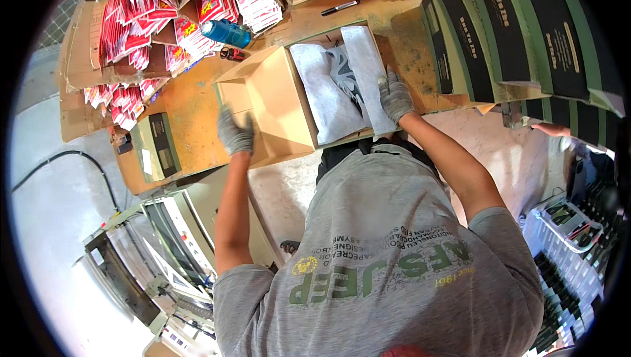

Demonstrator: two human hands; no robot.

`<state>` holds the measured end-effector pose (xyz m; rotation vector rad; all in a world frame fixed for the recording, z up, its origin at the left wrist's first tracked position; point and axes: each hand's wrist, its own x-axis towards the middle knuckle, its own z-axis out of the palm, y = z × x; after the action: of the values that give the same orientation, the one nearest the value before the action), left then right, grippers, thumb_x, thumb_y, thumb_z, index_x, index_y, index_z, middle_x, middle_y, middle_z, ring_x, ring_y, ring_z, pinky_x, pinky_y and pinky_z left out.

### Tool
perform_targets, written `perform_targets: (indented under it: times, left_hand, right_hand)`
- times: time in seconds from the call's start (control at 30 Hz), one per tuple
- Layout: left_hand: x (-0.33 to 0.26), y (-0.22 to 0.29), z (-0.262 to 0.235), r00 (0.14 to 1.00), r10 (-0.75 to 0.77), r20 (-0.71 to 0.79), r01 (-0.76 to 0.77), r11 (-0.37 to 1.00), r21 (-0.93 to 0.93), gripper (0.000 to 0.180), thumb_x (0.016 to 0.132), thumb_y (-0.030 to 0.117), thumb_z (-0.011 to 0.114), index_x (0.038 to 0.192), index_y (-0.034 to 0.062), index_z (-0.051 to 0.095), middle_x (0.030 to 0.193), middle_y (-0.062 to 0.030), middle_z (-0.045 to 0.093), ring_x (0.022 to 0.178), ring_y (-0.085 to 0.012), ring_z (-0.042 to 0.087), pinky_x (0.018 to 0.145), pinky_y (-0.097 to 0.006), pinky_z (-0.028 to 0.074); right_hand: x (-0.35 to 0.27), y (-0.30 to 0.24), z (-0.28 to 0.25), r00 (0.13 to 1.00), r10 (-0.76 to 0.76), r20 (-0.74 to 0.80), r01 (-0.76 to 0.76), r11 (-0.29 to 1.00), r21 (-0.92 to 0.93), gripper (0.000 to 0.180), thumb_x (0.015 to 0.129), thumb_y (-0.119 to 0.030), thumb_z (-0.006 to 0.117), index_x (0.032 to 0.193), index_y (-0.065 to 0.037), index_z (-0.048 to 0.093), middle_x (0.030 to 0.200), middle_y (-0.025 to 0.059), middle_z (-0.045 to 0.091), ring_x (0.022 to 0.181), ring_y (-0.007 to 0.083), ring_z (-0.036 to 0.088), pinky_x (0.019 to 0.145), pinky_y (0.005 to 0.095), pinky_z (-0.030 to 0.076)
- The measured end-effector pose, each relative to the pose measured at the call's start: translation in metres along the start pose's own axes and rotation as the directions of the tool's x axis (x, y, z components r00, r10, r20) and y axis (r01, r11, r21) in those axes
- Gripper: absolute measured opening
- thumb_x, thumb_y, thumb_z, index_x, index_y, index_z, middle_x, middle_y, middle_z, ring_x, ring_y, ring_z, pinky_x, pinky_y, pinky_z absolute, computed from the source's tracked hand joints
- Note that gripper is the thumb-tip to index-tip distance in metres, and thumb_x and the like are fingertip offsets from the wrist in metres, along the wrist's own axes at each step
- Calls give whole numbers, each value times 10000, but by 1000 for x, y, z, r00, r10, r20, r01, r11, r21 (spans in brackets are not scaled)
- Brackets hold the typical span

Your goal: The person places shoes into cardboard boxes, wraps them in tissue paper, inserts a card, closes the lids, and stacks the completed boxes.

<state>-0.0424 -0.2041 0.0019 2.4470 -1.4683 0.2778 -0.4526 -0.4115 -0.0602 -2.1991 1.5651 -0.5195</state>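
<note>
An opened cardboard shoebox [299, 104] lies before me on the wooden table, its lid side [279, 97] folded out to the left. Inside sits a grey and dark shoe [343, 71], partly covered by white wrapping paper [322, 91] with another flap of paper [367, 71] on the right. My left hand [236, 132], in a grey knit glove, is at the lid's left edge, thumb apart from the fingers. On the right, my gloved right hand [394, 96] rests its extended fingers along the paper's outer edge and the box's right side.
Compartmented cartons [82, 61] of red and white packets line the table's far left. Near them are a blue bottle [225, 32] and a black marker [340, 7]. Dark green shoeboxes [499, 22] are stacked on the right. Another box [158, 143] lies at the left edge.
</note>
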Motion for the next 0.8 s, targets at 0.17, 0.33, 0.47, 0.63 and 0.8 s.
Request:
perform_targets:
  times: [0.17, 0.33, 0.47, 0.63, 0.8]
  left_hand:
    - [15, 145, 40, 937, 323, 131, -288, 929, -232, 831, 809, 470, 708, 1475, 75, 407, 1534, -246, 351, 1423, -442, 316, 1180, -573, 199]
    - [38, 191, 44, 864, 263, 429, -223, 964, -141, 1057, 756, 663, 667, 1553, 71, 303, 1634, -176, 208, 1523, -352, 140, 1220, -553, 41]
    - [46, 194, 48, 828, 256, 499, -230, 966, -115, 1075, 765, 682, 647, 1562, 61, 278, 1648, -156, 188, 1533, -328, 127, 1224, -548, 15]
    - [43, 189, 50, 823, 226, 521, -197, 974, -112, 1044, 778, 642, 662, 1555, 57, 284, 1645, -159, 192, 1529, -342, 139, 1219, -563, 30]
    - [44, 190, 54, 811, 229, 539, -178, 973, -145, 1024, 797, 614, 667, 1557, 52, 275, 1651, -154, 174, 1528, -365, 126, 1212, -590, 39]
  right_hand:
    - [65, -84, -33, 853, -508, 121, 496, 860, 121, 481, 747, -36, 566, 1224, -17, 630, 1254, 184, 618, 1242, 367, 523, 1083, 440, 403]
    - [114, -115, 26, 404, -717, 568, 906, 401, -138, 270, 829, -93, 557, 1046, -12, 695, 1099, 164, 675, 1070, 337, 621, 1022, 420, 431]
    - [112, -95, 63, 499, -715, 490, 866, 441, -237, 229, 812, -106, 582, 967, -15, 724, 1032, 181, 698, 1054, 319, 647, 1009, 402, 435]
    - [138, -168, -78, 361, -437, 824, 923, 295, -248, 231, 797, -132, 618, 972, -30, 728, 1025, 154, 718, 1091, 317, 647, 998, 429, 441]
    - [105, -133, -193, 727, -520, 448, 683, 612, -398, 243, 823, -242, 701, 1052, -161, 705, 1115, 30, 699, 964, 294, 669, 810, 431, 517]
